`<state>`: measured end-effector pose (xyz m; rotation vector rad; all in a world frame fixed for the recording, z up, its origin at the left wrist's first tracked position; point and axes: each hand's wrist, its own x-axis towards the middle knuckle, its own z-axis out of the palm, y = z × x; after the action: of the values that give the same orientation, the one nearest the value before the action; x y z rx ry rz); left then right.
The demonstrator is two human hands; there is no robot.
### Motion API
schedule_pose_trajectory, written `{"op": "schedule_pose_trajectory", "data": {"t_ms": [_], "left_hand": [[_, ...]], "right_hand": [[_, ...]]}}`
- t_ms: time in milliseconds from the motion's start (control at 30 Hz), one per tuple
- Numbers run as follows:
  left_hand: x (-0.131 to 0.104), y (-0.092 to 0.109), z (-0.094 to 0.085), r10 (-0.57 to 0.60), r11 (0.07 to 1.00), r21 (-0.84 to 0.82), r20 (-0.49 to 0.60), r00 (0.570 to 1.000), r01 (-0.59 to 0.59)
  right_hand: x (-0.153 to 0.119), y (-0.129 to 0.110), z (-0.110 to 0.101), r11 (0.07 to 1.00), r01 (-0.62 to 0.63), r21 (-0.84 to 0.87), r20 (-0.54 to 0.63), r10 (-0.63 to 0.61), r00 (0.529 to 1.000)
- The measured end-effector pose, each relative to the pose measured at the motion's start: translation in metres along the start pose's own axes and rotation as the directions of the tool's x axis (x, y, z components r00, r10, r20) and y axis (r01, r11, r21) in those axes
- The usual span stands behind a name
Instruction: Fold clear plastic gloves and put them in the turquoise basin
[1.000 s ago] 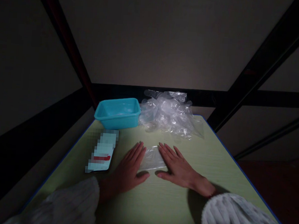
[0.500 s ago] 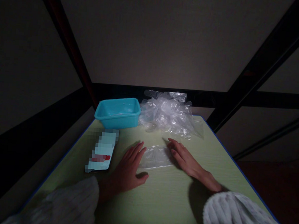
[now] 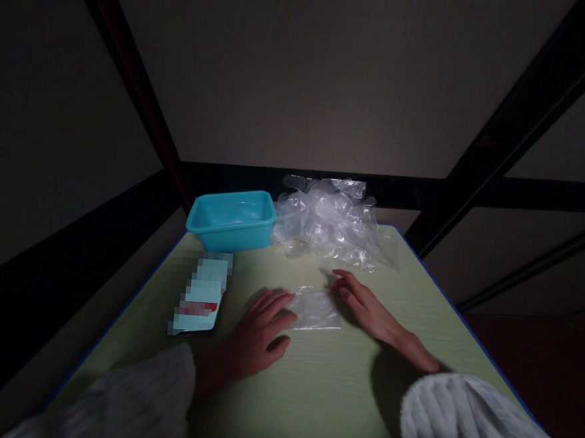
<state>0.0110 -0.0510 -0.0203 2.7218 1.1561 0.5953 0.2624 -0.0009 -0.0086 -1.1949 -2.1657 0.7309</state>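
Observation:
A clear plastic piece (image 3: 316, 309) lies flat on the pale green table (image 3: 330, 395), between my two hands. The fingers of my left hand (image 3: 259, 333) are spread and reach over its left edge; the hand is open. To the right of the plastic, my right hand (image 3: 366, 307) is open with fingers slightly bent, near its upper right corner and holding nothing. Behind my hands is a heap of crumpled clear plastic (image 3: 335, 222), its separate pieces hard to tell apart.
An open turquoise basket (image 3: 236, 232) stands at the back left, touching or nearly touching the heap. A phone (image 3: 204, 293) with a blurred-out screen lies left of my left hand. Behind the table rises a wall (image 3: 312, 80) with a dark band.
My left hand's fingers have moved right and slightly down onto the plastic's left edge. The right hand has shifted slightly right, off the plastic, uncovering its right side.

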Motion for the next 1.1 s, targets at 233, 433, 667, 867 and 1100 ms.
{"op": "schedule_pose_trajectory", "data": {"t_ms": [233,433,667,867,1100], "left_hand": [[0.004,0.002,-0.004,0.095,0.995,-0.012,0.071,0.993,-0.094],[0.008,0.005,-0.007,0.191,0.981,-0.015,0.191,0.963,-0.192],[0.037,0.019,-0.008,0.142,0.987,0.039,0.252,0.957,-0.157],[0.044,0.019,0.006,0.123,0.985,0.083,0.267,0.956,-0.150],[0.043,0.018,0.005,0.099,0.988,0.085,0.288,0.953,-0.128]], "right_hand": [[-0.002,-0.002,-0.008,0.998,-0.050,0.048,-0.040,0.052,0.998],[-0.003,-0.002,-0.013,0.997,-0.075,0.016,-0.038,0.075,0.996],[-0.005,0.005,-0.021,0.990,0.090,-0.109,0.096,-0.079,0.992],[-0.006,0.020,-0.030,0.919,0.335,-0.209,0.240,-0.283,0.928],[-0.005,0.024,-0.032,0.885,0.354,-0.303,0.265,-0.278,0.923]]}}
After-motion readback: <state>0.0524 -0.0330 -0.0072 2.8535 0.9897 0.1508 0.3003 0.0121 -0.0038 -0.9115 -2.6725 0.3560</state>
